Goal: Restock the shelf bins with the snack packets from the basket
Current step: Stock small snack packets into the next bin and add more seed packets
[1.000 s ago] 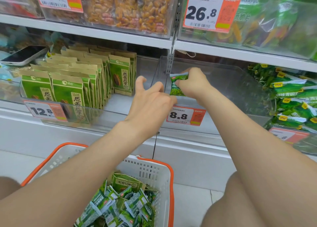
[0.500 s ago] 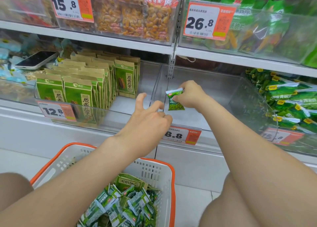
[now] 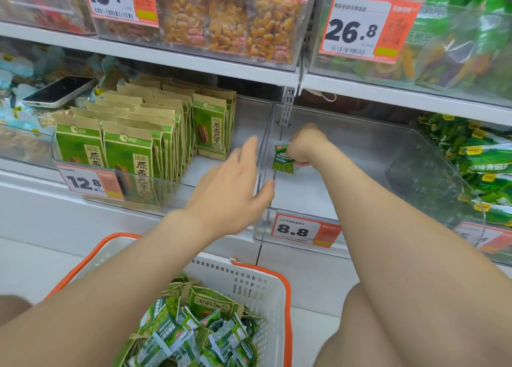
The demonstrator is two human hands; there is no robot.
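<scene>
One green packet (image 3: 283, 160), pinched by the right hand (image 3: 306, 144) beside the open left hand (image 3: 232, 194), likely needs releasing into the bin (image 3: 368, 147) beneath it.

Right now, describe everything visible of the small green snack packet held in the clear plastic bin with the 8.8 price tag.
The small green snack packet is glossy plastic film, green with a white band and red mark at its top and small white print. It hangs roughly upright, pinched at its upper right edge by the right hand, inside the clear plastic bin near its left wall. Whether its bottom touches the bin floor cannot be told. Nothing else visibly touches it.
</scene>
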